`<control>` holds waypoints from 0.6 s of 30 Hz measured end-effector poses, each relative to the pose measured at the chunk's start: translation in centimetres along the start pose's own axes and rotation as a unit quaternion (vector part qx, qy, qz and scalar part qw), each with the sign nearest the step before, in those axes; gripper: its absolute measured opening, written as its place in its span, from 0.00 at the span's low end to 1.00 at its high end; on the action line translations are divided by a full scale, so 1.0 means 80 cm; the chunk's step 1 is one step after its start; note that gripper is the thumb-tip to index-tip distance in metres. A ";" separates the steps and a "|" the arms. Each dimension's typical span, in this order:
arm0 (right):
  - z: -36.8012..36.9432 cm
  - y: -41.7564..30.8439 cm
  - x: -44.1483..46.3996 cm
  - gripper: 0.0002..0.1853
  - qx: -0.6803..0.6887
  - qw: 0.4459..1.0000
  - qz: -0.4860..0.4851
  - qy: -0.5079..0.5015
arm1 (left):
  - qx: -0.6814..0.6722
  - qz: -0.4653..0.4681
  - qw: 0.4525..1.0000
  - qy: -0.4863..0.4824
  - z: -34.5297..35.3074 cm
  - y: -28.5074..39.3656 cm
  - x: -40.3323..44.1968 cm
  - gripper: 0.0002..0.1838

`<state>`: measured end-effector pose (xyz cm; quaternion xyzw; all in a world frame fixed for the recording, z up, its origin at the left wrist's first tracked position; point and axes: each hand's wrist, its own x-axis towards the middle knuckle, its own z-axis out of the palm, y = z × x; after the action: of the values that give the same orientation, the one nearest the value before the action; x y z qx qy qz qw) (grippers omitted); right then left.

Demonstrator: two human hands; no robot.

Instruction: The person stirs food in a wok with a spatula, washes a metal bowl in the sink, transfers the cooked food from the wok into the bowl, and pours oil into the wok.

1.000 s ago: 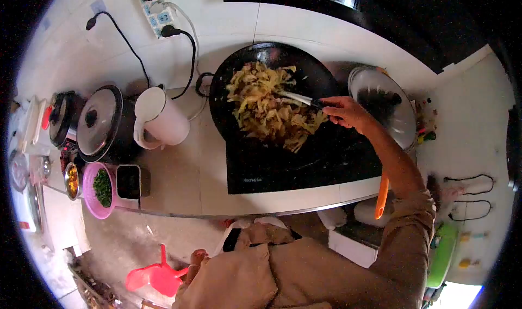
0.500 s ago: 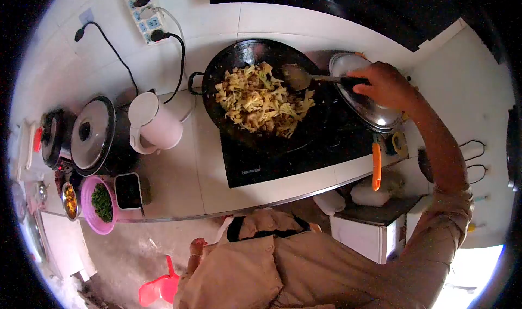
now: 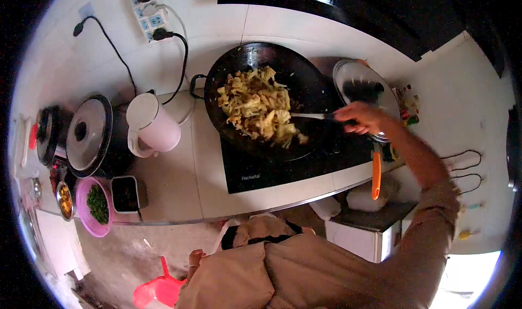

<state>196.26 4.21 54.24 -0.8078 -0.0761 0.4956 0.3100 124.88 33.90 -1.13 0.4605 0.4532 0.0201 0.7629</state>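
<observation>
My right hand (image 3: pixel 360 117) is closed around the dark handle of a spatula (image 3: pixel 309 115). The metal shaft reaches left into a black wok (image 3: pixel 307 72), and the spatula's head is hidden under the food. Chopped cauliflower (image 3: pixel 255 105) with small browned bits lies heaped in the left and middle of the wok. The wok sits on a black cooktop (image 3: pixel 283 173). Low beside my body, away from the counter, is my left hand (image 3: pixel 197 256); its fingers are too small and unclear to read.
Right of the wok lies a glass lid (image 3: pixel 353 75), with an orange handle (image 3: pixel 376 175) below it. On the left stand a pink kettle (image 3: pixel 160 127), a large lidded pot (image 3: pixel 89 132), a pink basket of chopped greens (image 3: pixel 81 214) and a dark-filled container (image 3: pixel 142 192).
My right hand has moved down and left with the spatula, pushing its head from the wok's upper right into the cauliflower. The heap has shifted and been turned over.
</observation>
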 end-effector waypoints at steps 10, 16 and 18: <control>0.126 -0.014 0.013 0.25 -0.240 0.903 -0.249 0.257 | 0.092 0.009 0.995 0.029 -0.016 0.017 0.009 0.06; 0.161 -0.060 -0.085 0.23 -0.657 0.660 -0.222 0.289 | 0.276 0.091 0.956 0.036 -0.022 0.022 0.043 0.06; 0.161 -0.066 -0.123 0.22 -0.696 0.619 -0.211 0.296 | 0.316 0.132 0.939 0.030 -0.018 0.022 0.054 0.06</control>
<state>181.40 9.64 60.59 -0.8466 -0.4706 -0.0511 -0.2433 127.05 37.83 -3.01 0.7325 0.3944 -0.0097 0.5549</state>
